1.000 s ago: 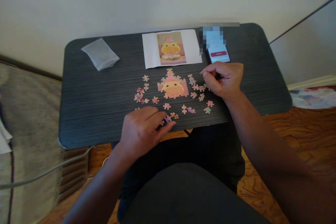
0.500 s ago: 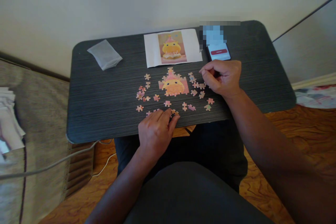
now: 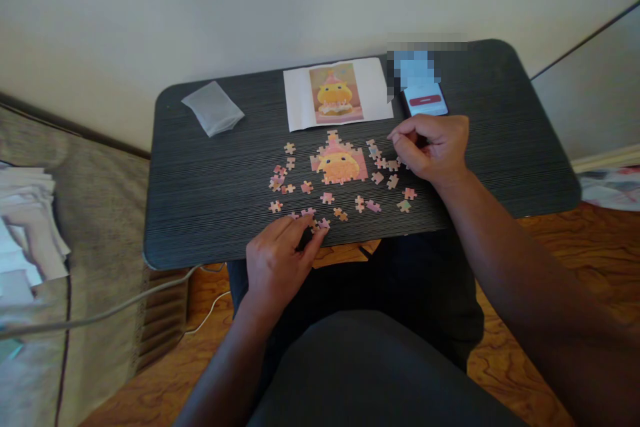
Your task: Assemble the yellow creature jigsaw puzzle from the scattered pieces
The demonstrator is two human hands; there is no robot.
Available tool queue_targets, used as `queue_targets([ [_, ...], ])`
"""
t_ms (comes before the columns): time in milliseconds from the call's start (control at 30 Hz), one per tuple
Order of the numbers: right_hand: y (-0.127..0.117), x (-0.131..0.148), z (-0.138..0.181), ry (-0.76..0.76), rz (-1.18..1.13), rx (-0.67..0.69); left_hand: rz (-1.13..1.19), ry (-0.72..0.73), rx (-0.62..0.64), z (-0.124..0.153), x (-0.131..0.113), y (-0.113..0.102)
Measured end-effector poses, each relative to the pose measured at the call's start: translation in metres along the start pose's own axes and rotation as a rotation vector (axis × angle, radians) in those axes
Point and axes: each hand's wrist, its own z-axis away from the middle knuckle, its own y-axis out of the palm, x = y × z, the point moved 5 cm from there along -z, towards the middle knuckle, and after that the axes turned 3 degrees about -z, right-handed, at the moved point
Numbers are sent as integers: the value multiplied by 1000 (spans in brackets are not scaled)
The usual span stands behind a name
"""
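Shows a matt, finely ribbed finish on the worktop [image 3: 210, 193]. Looks like printed card in the pieces [image 3: 327, 198], smooth paper in the sheet [image 3: 339, 95], filmy, translucent plastic in the bag [image 3: 214, 109], smooth glass on the phone [image 3: 427, 107]. Runs to glossy wood grain on the floor [image 3: 525, 320], coarse weave on the cloth [image 3: 105, 213], smooth matt paint on the wall [image 3: 300, 7].

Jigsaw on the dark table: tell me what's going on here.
A person has both bare hands at a partly assembled jigsaw on the dark table. The left hand has its fingertips at loose pieces by the near edge; whether it grips one is unclear. The right hand is half curled beside the pieces on the right, and whether it holds anything cannot be told. Loose pieces lie around the joined section, with a printed picture behind it.
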Motion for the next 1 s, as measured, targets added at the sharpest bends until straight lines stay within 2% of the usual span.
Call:
queue_targets([
  [233, 0, -2, 0, 23, 18, -11, 113, -5, 53, 3, 19, -6],
  [333, -1, -2, 0, 38, 22, -27, 163, 35, 108, 4, 24, -8],
  [467, -1, -1, -1, 67, 42, -26, 245, 114, 101, 6, 27, -15],
  [667, -4, 1, -1, 33, 8, -79, 168, 279, 106, 11, 22, -14],
  [833, -12, -1, -2, 28, 37, -175, 94, 325, 68, 15, 20, -11],
  [1000, -22, -11, 1, 104, 104, -271, 29, 350, 21, 17, 20, -9],
])
